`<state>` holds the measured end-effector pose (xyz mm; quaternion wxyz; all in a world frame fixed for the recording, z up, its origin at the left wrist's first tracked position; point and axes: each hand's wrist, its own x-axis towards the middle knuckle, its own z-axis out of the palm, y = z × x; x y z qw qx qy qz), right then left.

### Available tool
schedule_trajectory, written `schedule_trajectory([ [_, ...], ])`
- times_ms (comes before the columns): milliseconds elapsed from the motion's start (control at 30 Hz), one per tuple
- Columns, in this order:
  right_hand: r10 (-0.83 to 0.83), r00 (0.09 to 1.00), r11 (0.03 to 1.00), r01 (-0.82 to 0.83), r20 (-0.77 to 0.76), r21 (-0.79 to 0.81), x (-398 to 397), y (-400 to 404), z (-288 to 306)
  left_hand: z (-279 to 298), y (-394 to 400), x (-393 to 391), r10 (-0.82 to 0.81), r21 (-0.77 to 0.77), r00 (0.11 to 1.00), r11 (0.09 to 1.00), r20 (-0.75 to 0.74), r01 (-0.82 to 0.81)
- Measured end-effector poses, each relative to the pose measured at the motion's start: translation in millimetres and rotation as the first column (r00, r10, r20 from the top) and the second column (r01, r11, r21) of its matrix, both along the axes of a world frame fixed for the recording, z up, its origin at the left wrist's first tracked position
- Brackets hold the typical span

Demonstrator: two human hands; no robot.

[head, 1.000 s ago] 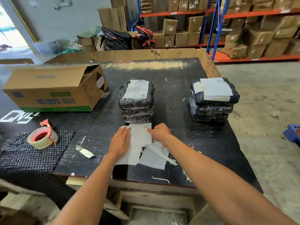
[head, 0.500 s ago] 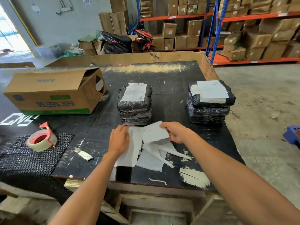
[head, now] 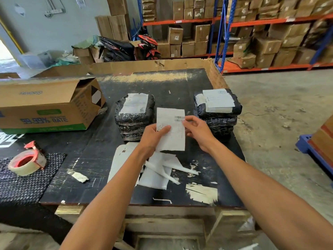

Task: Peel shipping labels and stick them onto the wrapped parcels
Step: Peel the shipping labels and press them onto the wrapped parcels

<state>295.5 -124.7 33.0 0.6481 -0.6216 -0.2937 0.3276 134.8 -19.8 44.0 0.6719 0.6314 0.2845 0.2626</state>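
Nearest on the black table lies a heap of white backing sheets and curled strips, just beside the person's forearms. Above the heap both hands hold one shipping label upright, clear of the table: the left hand grips its lower left part, thumb across the front and fingers curled behind, while the right hand pinches its right edge near the barcode. To the left sit a tape roll on a dark mesh mat and, beyond, an open carton. Behind the label stand two stacks of black wrapped parcels, well apart: the left stack and the right stack, each with a white label on its top parcel. Farther back, racks hold boxes.
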Motion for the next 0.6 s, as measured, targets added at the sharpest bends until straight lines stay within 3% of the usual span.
schedule_trajectory([
  [200, 0.003, 0.997, 1.0, -0.004, 0.078, 0.013, 6.4, -10.1, 8.1, 9.9, -1.4, 11.3, 0.005, -0.051, 0.999, 0.999, -0.033, -0.007],
  [333, 0.081, 0.996, 0.996, -0.08, -0.033, 0.034, 0.9, -13.0, 9.0, 10.7, 2.5, 16.1, 0.135, -0.009, 0.99, 0.991, 0.027, -0.135],
  [467, 0.182, 0.983, 0.983, -0.182, -0.018, -0.022, -3.8, -14.5, 5.0, 12.9, 2.8, 17.2, 0.253, -0.035, 0.964, 0.967, 0.083, -0.251],
  [600, 0.136, 0.991, 0.991, -0.136, 0.011, -0.009, -5.9, -13.3, 5.4, 14.0, 2.2, 13.8, 0.215, -0.103, 0.97, 0.974, 0.113, -0.204],
])
